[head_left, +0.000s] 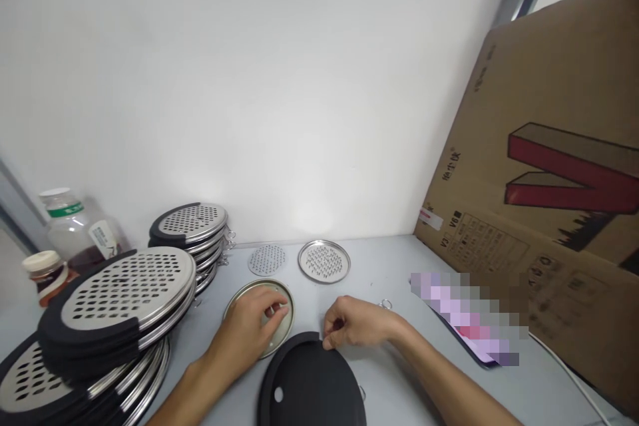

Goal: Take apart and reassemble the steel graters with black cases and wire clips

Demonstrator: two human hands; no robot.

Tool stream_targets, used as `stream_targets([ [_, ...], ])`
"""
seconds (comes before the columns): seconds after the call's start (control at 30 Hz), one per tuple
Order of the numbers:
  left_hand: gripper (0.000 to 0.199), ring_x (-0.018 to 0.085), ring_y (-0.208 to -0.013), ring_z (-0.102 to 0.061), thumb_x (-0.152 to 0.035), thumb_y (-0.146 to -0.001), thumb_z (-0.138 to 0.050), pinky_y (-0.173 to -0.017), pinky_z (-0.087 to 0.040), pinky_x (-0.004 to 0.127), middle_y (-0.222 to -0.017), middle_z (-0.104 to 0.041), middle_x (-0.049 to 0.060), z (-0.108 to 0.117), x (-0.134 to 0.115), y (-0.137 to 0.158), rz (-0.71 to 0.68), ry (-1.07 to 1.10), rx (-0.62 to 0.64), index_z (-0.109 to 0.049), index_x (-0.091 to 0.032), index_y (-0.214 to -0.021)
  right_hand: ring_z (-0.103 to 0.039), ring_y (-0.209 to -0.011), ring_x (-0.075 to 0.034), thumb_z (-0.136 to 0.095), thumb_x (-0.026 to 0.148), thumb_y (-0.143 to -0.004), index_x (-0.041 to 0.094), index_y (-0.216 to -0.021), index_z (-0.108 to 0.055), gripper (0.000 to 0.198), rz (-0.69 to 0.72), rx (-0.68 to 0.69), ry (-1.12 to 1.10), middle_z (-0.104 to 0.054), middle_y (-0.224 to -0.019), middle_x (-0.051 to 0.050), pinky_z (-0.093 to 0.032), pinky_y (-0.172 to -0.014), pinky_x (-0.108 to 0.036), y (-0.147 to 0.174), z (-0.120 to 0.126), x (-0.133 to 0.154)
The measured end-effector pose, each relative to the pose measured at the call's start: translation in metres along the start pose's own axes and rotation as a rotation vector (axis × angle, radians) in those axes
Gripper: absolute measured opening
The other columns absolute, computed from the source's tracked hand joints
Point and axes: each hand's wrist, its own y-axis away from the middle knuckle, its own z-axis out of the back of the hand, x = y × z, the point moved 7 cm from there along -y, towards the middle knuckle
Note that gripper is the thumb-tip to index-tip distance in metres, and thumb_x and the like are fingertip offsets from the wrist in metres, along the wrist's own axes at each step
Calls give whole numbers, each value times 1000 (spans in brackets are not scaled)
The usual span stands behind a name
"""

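My left hand [259, 319] is over a shallow round metal dish [288, 329], its thumb and fingers drawn together. Anything small between those fingertips is hidden. Some tiny pieces in the dish are too small to name. Directly in front of me lies a black round plate [317, 383] with a raised rim and an oval hole at its left. My right hand [349, 323] is closed at the far edge of this plate, thumb and bent fingers pinching at the rim. A small wire ring [363, 393] sticks out from the plate's right side.
At left stand stacks of round perforated metal plates with black edging [127, 286], and behind them more [192, 223]. A perforated disc [268, 259] and a rimmed grater disc [324, 261] lie near the wall. Jars [64, 219], a phone [464, 326] and a cardboard box [549, 180] flank the table.
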Motion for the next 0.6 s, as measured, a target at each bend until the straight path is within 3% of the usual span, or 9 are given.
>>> stream_targets([
  [0.13,18,16,-75,-61,-20,-93,-52,-72,-46,28,-81,-67,3,9,-25,9,-152,1,-124,-70,-21,-95,-57,-60,-13,-69,33,-74,15,-83,-75,21,-4,-83,46,-68,-68,0,-40,-55,-21,3,11,0],
  [0.23,15,15,-72,-61,-17,-92,-54,-69,-46,27,-79,-68,3,20,-36,15,-247,9,-273,-68,-20,-97,-57,-63,-15,-57,30,-82,16,-79,-71,20,-84,-319,214,-68,-71,-3,-38,-57,-24,12,44,-10],
  [0.33,14,14,-66,-59,-16,-92,-55,-66,-45,25,-76,-68,2,24,-36,16,-244,12,-330,-68,-19,-97,-61,-78,-22,-51,25,-83,16,-83,-70,21,-261,-559,412,-70,-85,-10,-39,-66,-29,30,86,-34],
  [0.47,15,14,-66,-59,-18,-92,-54,-64,-44,26,-75,-68,2,17,-32,14,-205,22,-277,-69,-19,-95,-63,-76,-23,-62,25,-71,14,-84,-72,19,-360,-472,400,-71,-86,-11,-42,-63,-29,44,107,-67],
  [0.6,15,14,-67,-60,-18,-93,-54,-63,-44,25,-76,-68,2,13,-28,12,-198,40,-253,-68,-20,-96,-62,-58,-18,-65,22,-63,16,-72,-72,13,-378,-297,305,-70,-68,-5,-39,-49,-23,45,93,-75],
])
